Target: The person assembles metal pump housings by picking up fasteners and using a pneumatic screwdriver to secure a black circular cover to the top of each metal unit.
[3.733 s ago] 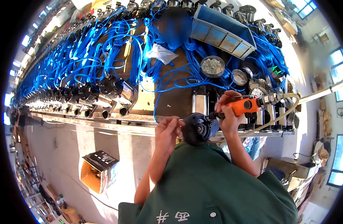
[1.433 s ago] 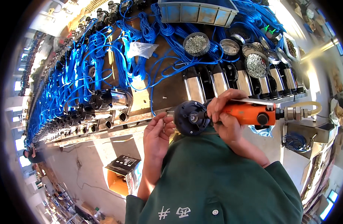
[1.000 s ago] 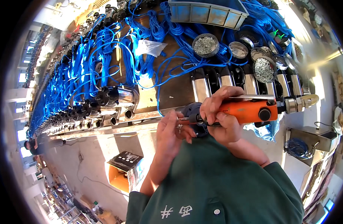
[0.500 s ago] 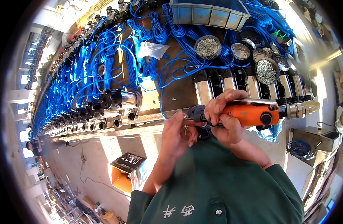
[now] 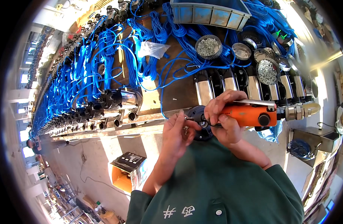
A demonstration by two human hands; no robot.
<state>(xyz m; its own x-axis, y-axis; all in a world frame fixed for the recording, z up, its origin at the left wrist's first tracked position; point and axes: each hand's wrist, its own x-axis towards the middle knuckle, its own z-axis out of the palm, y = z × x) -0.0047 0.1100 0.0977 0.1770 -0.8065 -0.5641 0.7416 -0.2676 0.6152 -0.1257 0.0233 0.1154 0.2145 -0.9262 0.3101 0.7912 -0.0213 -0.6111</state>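
Observation:
My right hand (image 5: pixel 225 117) is wrapped round an orange air screwdriver (image 5: pixel 248 115) with a silver lever along its top. The tool lies nearly level, its tip toward my left hand. At that tip my left hand (image 5: pixel 177 131) pinches a small metal screw (image 5: pixel 187 118) between thumb and fingertips, and its other fingers are curled. Whether the screw touches the bit is too small to tell. Behind and just below the tip sits a round black motor end (image 5: pixel 203 133), partly covered by my right hand.
Steel-bodied pumps (image 5: pixel 204 91) line the bench edge, with a bowl of screws (image 5: pixel 267 71) above them. Another bowl of small fasteners (image 5: pixel 208 47) stands farther left. Blue cable coils (image 5: pixel 156 31) and a grey-blue crate (image 5: pixel 210 15) fill the back. An open carton (image 5: pixel 121 178) stands on the floor.
My left fingers have curled in and shifted slightly, showing more of the black motor end. The screwdriver and right hand have hardly moved.

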